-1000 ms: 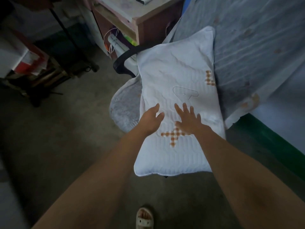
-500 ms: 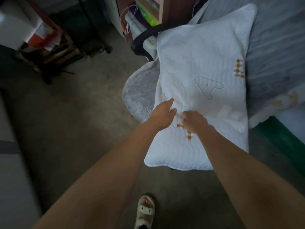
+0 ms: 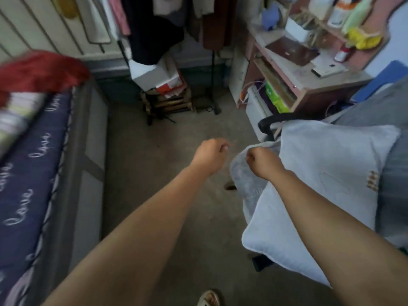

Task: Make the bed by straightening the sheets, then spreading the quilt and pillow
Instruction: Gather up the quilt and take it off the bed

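Observation:
A white quilted pillow [image 3: 326, 173] with small orange marks lies on a chair at the right, leaning on a grey cloth [image 3: 393, 180]. My right hand [image 3: 262, 161] is a closed fist just left of the pillow, over the chair's grey seat cushion [image 3: 247, 184]; nothing shows in it. My left hand [image 3: 209, 154] hangs over the floor with fingers curled and holds nothing. At the left runs the bed with a dark blue sheet [image 3: 26, 184] printed with "love". A blurred red cloth [image 3: 39, 69] and striped bedding [image 3: 17, 111] lie at its far end.
A pink desk [image 3: 298, 85] with shelves and bottles stands at the back right, beside the chair's black armrest [image 3: 276, 119]. Hanging clothes [image 3: 159, 25] and stacked boxes [image 3: 161, 78] fill the back middle. Bare concrete floor [image 3: 167, 168] runs between bed and chair. My sandalled foot [image 3: 208, 298] shows below.
Both hands have come off the pillow and closed. The view has swung left and up, bringing the bed and the clothes rack into sight; the pillow stays on the chair.

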A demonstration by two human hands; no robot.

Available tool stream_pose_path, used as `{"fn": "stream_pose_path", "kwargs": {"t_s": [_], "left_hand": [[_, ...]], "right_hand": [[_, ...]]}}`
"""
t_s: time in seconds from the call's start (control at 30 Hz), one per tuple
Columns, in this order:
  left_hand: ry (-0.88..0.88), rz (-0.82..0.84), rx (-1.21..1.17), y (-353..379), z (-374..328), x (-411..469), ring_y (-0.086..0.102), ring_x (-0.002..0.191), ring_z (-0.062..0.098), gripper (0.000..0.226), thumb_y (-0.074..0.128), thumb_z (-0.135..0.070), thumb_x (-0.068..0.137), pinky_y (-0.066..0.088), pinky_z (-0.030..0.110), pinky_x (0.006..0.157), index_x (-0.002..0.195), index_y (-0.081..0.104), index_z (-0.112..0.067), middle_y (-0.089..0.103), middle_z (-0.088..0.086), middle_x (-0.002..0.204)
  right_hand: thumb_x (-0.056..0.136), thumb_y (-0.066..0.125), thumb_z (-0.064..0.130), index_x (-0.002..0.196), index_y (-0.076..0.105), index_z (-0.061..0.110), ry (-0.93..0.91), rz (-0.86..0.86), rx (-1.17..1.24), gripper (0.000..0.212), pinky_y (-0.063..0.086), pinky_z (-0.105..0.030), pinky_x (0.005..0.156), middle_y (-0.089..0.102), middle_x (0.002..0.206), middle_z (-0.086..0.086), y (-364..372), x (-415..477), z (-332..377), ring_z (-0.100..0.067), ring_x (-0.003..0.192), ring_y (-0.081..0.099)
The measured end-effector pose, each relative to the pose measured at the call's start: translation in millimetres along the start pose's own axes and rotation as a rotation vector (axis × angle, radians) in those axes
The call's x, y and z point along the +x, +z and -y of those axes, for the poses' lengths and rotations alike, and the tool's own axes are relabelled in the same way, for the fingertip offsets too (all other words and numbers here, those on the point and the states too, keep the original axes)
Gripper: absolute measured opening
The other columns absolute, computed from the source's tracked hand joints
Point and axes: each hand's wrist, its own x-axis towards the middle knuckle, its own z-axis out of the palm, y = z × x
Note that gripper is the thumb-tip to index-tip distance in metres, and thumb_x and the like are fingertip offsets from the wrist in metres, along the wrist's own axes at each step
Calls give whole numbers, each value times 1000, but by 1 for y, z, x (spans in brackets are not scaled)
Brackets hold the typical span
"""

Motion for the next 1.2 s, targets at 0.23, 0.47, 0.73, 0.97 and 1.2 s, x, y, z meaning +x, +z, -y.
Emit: {"fn": "stream_pose_path", "kwargs": {"t_s": [0.23, 0.47, 0.73, 0.97, 1.2], "left_hand": [[-91, -229, 60, -178, 111, -89, 60, 103, 25, 27, 45, -20, 97, 49, 34, 87, 115, 66, -17, 66, 6, 113], [-179, -490, 151, -338, 221, -227, 63, 99, 29, 21, 50, -16, 92, 48, 36, 82, 97, 70, -13, 71, 8, 103], [-335, -679, 144, -443, 304, -361, 63, 88, 30, 21, 49, -10, 92, 48, 37, 75, 96, 69, -1, 72, 13, 96], [-476, -805, 141, -501, 364, -399, 63, 91, 30, 22, 49, -12, 91, 49, 40, 80, 93, 70, -6, 72, 9, 93], [-526, -900, 182, -554, 395, -341, 62, 90, 24, 23, 49, -10, 93, 48, 33, 75, 100, 71, -7, 71, 6, 101]], "right_hand": [[91, 50, 22, 82, 61, 19, -318, -38, -36, 14, 44, -34, 69, 67, 98, -11, -17, -16, 225, -34, 95, 61], [93, 50, 20, 80, 63, 22, -555, -8, -51, 19, 46, -35, 68, 65, 90, -4, -4, -63, 434, -28, 87, 61], [88, 49, 23, 80, 65, 19, -810, -15, -92, 18, 50, -36, 74, 68, 97, -13, 13, -112, 627, -35, 93, 62], [89, 49, 20, 88, 66, 15, -989, 1, -145, 18, 44, -33, 74, 66, 105, -15, 24, -111, 743, -35, 98, 60], [86, 50, 19, 84, 69, 17, -1148, 27, -153, 19, 50, -37, 76, 68, 99, -13, 21, -29, 816, -35, 94, 62]]}}
